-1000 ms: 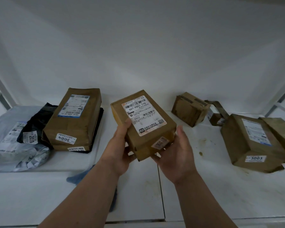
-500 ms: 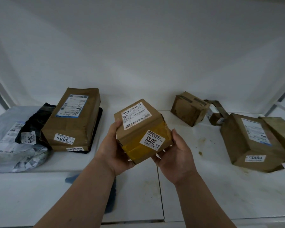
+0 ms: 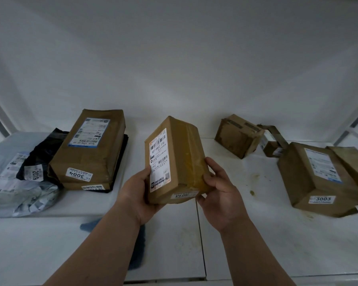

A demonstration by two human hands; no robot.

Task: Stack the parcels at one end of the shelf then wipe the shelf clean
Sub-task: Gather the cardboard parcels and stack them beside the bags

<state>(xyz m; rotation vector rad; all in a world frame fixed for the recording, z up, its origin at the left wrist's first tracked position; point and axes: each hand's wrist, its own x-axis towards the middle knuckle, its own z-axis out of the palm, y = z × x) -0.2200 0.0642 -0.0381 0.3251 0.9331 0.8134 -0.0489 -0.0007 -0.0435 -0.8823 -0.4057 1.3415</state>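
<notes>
A person holds a brown cardboard parcel [image 3: 175, 162] in the air over the middle of the white shelf [image 3: 246, 234], tilted so its shipping label faces up and to the left and a sticker reading 3013 shows on its near end. The left hand [image 3: 142, 195] grips the parcel's lower left side, thumb curled onto the label face and fingers underneath. The right hand [image 3: 220, 195] grasps the lower right edge, fingers wrapped onto the taped side.

At about 9 o'clock from the held parcel lies a long brown parcel marked 3004 [image 3: 89, 149], resting on top of another flat brown parcel [image 3: 87, 185] and a black flat package [image 3: 120, 159]. Further toward 9 o'clock, a black plastic bag marked 2019 [image 3: 41, 155] lies partly on a grey plastic mailer [image 3: 15, 186] at the shelf's left end.

At about 2 o'clock sits a small brown box [image 3: 238, 136], tilted, with a smaller box [image 3: 272, 148] just beside it and a loose strip of tape [image 3: 274, 134] rising over that. At 3 o'clock lies a large brown parcel marked 3003 [image 3: 316, 178], touching another brown package [image 3: 351, 159] at the far right edge.

At 6 o'clock, a blue cloth [image 3: 139, 250] lies on the shelf, partly hidden by the left forearm. Brownish stains [image 3: 252, 193] mark the shelf surface between the held parcel and the 3003 parcel.
</notes>
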